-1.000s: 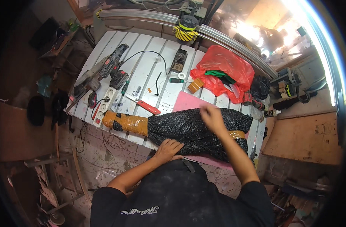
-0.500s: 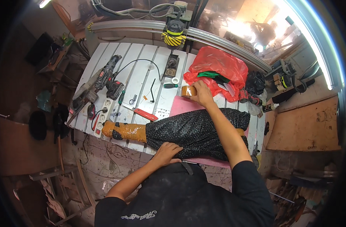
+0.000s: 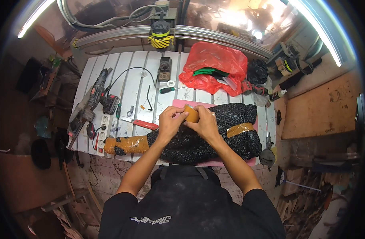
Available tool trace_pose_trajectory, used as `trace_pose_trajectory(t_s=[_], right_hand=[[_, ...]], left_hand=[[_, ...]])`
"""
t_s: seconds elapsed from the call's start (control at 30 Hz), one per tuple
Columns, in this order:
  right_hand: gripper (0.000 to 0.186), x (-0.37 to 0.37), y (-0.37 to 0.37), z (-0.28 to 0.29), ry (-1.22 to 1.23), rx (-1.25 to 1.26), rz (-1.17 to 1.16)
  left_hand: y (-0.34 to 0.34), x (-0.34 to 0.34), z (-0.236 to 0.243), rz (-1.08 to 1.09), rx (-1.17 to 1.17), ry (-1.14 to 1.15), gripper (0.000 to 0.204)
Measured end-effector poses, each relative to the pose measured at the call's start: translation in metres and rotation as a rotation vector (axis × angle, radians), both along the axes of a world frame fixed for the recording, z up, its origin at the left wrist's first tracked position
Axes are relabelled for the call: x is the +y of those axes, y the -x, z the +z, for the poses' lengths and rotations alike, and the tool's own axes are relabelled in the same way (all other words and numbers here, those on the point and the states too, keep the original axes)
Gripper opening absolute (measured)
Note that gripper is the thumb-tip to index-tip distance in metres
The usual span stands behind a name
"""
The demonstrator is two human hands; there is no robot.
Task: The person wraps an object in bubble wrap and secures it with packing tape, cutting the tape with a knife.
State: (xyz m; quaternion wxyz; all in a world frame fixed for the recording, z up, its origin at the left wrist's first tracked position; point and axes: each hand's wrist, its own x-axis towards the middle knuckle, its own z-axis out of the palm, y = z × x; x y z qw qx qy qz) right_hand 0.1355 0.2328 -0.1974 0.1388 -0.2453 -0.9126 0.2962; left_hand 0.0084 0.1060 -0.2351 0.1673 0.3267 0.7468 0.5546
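I hold a roll of brown packing tape (image 3: 191, 114) between both hands, above the long bundle wrapped in black bubble wrap (image 3: 234, 149). My left hand (image 3: 170, 121) has its fingers closed on the roll's left side. My right hand (image 3: 203, 121) grips it from the right. The bundle lies across a pink sheet (image 3: 182, 103) on the white slatted table (image 3: 126, 60); brown tape covers its narrow left end and crosses its wide right part. A red-handled tool (image 3: 144, 124) lies just beyond my left hand.
Power tools (image 3: 96, 89), a power strip (image 3: 103, 131) and small tools cover the table's left. A metal block (image 3: 164, 69) and red plastic bag (image 3: 218, 55) sit toward the back, a drill (image 3: 250, 88) at right. A machine rail (image 3: 122, 34) runs behind.
My right hand went to the tape roll, took hold of it and brought it toward me. My left hand left the bundle's near edge and rose to join it on the roll.
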Motion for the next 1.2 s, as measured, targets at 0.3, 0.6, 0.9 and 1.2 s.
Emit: trace_pose_trajectory(t_s=[0.3, 0.6, 0.9, 1.2], right_hand=[[0.048, 0.013, -0.022, -0.001, 0.06, -0.119, 0.21], [0.074, 0.026, 0.031, -0.053, 0.438, -0.437, -0.183], [0.06, -0.001, -0.017, -0.06, 0.624, -0.231, -0.25], [0.052, -0.012, -0.043, -0.039, 0.499, -0.267, -0.248]], left_hand=[[0.024, 0.017, -0.012, -0.042, -0.24, 0.046, 0.023], [0.056, 0.048, -0.107, -0.131, -0.019, 0.446, 0.033], [0.023, 0.035, -0.133, -0.358, -0.129, 0.467, 0.021], [0.027, 0.012, -0.104, -0.606, -0.185, 0.438, 0.035]])
